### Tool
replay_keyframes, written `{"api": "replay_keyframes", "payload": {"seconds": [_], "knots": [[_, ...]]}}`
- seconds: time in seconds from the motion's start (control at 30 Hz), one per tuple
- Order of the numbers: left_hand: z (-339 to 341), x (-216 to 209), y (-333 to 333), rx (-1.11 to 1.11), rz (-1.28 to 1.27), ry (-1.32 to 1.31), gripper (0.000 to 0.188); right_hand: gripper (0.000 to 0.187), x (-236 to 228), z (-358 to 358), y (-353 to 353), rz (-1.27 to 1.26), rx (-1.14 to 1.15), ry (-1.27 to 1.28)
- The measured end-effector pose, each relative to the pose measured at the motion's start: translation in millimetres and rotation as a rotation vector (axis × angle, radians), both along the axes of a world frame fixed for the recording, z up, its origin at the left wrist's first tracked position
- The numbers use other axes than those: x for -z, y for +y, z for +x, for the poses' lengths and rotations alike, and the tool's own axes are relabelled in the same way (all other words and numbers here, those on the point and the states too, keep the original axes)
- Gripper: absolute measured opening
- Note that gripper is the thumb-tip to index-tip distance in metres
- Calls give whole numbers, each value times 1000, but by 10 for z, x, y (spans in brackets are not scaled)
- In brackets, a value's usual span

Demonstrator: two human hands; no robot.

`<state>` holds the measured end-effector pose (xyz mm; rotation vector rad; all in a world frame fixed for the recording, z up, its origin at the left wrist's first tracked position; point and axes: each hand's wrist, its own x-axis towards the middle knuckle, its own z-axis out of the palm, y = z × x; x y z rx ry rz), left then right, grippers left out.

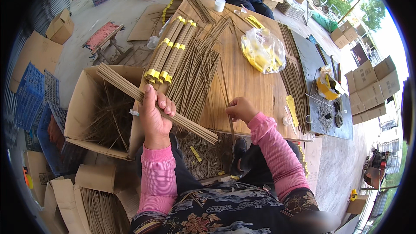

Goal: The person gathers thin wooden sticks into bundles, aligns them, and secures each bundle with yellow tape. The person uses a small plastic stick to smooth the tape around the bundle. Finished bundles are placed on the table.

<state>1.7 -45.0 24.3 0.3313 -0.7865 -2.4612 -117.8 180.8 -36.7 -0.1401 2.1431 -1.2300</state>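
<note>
Stick bundles, part-finished lot — banded stock stacked, loose sticks remaining.
Yellow-banded bundles are stacked upper left of centre at the edge of the table, and are judged done; loose sticks, spread beside them, appear left to be bundled. A bunch of sticks, no band seen, is gripped slantwise at centre left by the left hand, thumb upright, fingers curled; one stick is pinched at centre by the right hand — forearm angled from lower right.

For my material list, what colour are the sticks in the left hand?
The sticks are light brown, shown best in the head view.
</note>
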Motion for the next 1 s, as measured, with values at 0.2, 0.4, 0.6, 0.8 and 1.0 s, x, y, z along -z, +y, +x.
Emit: {"api": "replay_keyframes", "payload": {"seconds": [0.2, 0.4, 0.6, 0.8, 1.0], "knots": [[8, 43, -16, 38, -47, 14, 33, 37, 137, -70, -540, 227, -102, 451], [24, -1, 34, 67, -81, 12, 33, 42, 106, -28, -435, 43, -163, 349], [-32, -190, 309, 102, -214, 16, 33, 33, 203, 32, -111, -433, -3, 76], [-195, -557, 784, 211, -491, 202, 22, 22, -220, 199, 332, -794, 401, 67], [-460, -163, 1324, 274, -951, 73, 27, 19, -222, 402, 820, -770, 519, 134]]}}
